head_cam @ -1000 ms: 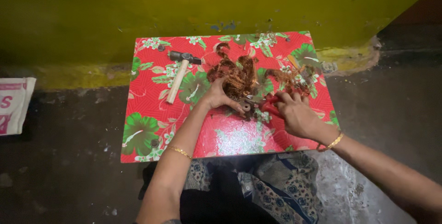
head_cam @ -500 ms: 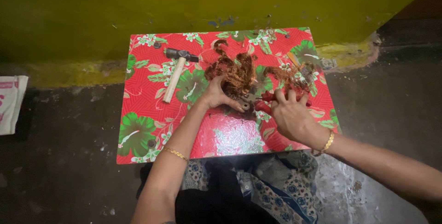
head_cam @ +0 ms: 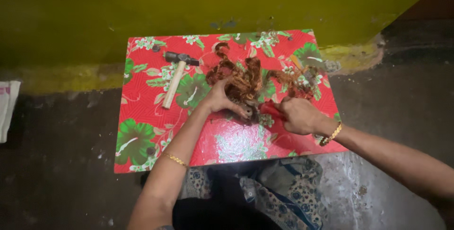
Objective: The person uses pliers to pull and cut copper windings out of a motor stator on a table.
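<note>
A tangle of reddish-brown wire coils [head_cam: 243, 79] lies on a low table covered with a red floral cloth [head_cam: 142, 116]. My left hand [head_cam: 221, 98] presses down on the near side of the coils, fingers spread over them. My right hand [head_cam: 298, 115] is closed around a red-handled tool [head_cam: 270, 109] whose tip points into the coils. A smaller heap of the same wire [head_cam: 298, 79] sits just beyond my right hand. Both wrists carry gold bangles.
A hammer with a wooden handle [head_cam: 175, 81] lies on the left part of the table. A yellow-green wall [head_cam: 189, 7] rises behind the table. A white sheet [head_cam: 7, 109] lies on the dark floor at far left. My patterned clothing [head_cam: 279, 197] is below the table's near edge.
My right hand has drawn into a fist on the red tool and shifted slightly left toward the coils. The left hand stays on the wire. The camera view moved a little.
</note>
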